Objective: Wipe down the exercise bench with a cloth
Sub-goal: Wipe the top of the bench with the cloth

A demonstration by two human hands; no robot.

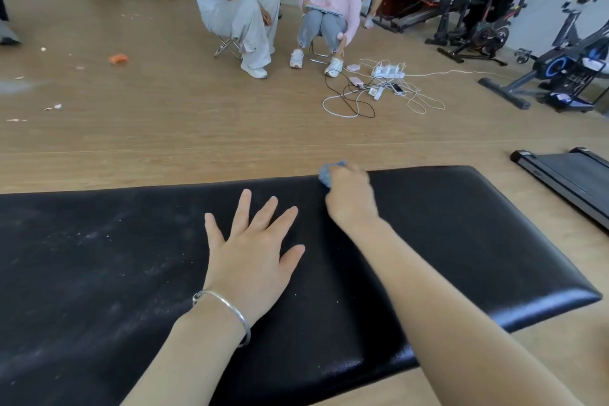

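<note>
the right hand (351, 198) grips a bunched blue cloth (328, 173) at the bench's (461, 241) far edge; the left hand (252, 249) lies flat, fingers spread, bracing. best to drag the cloth leftward, toward the dusty patch (99, 241) beyond the left hand.

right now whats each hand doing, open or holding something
Left hand: open, fingers spread flat on the bench.
Right hand: gripping the blue cloth at the bench's far edge.

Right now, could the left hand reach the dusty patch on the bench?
Probably yes: the left hand lies flat on the bench, holding nothing, and nothing stands between it and the dusty patch.
</note>
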